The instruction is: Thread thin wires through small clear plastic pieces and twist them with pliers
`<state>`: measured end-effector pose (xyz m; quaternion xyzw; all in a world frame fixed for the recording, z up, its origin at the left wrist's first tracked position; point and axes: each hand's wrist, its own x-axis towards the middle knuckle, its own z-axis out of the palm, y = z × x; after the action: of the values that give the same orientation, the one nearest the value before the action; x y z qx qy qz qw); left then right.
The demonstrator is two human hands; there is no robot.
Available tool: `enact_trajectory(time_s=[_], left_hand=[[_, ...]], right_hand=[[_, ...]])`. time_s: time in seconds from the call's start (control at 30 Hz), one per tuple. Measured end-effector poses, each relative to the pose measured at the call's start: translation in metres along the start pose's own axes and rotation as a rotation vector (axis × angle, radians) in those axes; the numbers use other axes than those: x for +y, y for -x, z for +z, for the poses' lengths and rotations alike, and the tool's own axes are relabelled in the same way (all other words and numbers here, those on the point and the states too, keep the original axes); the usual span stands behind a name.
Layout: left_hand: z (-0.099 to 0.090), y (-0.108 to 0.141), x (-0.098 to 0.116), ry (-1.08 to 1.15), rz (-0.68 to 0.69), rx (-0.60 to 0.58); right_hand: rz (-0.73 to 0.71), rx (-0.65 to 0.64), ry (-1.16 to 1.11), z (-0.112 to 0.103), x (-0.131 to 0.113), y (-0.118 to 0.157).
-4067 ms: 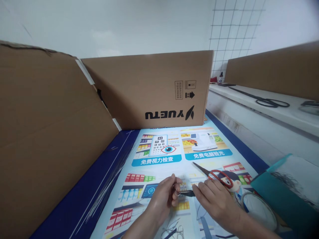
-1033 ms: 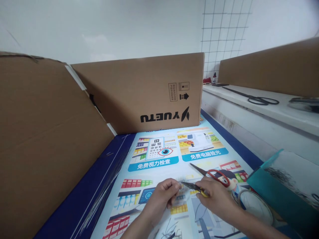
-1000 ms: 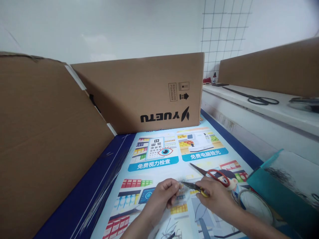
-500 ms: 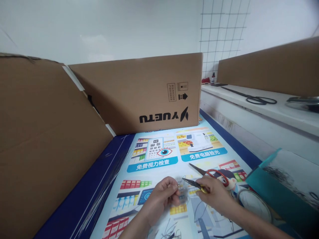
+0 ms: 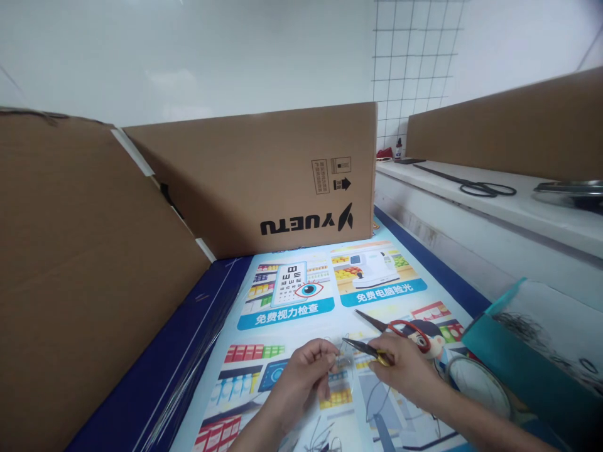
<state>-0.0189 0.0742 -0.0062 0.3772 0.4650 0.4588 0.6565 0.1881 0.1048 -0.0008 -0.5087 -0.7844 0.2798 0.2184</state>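
My left hand (image 5: 308,370) is closed, thumb against forefinger, on a thin wire (image 5: 345,344). Its exact shape is too fine to make out. Something clear and faint shows just below those fingertips. To the right, my right hand (image 5: 400,361) grips needle-nose pliers (image 5: 362,346) with yellow on the handles. The dark jaws point left and their tips are close to the wire; whether they touch it I cannot tell. Beyond the right hand lie red-handled scissors (image 5: 373,321), partly hidden by it.
A teal box (image 5: 527,351) with dark wire pieces stands at the right, beside a round clear-looking container (image 5: 480,383). Loose wire bits (image 5: 320,436) lie near the front. Large cardboard (image 5: 235,182) walls rise behind and left. Black scissors (image 5: 485,188) rest on the white ledge.
The view has shifted slightly. The clear round thing beneath my left fingertips shows less distinctly. Both hands keep nearly the same places, the pliers still pointing left.
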Motion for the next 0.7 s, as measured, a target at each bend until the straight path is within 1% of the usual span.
enact_trajectory(time_s=[0.17, 0.53, 0.7], left_hand=[[0.0006, -0.0012, -0.0018, -0.027, -0.008, -0.015], [0.0048, 0.0033, 0.0039, -0.005, -0.047, 0.032], [0.0027, 0.0027, 0.0039, 0.048, -0.058, 0.038]], right_hand=[[-0.008, -0.024, -0.011, 0.0007, -0.0018, 0.0011], [-0.009, -0.032, 0.01, -0.0031, -0.0087, 0.0029], [-0.028, 0.019, -0.009, 0.0001, -0.0066, 0.0034]])
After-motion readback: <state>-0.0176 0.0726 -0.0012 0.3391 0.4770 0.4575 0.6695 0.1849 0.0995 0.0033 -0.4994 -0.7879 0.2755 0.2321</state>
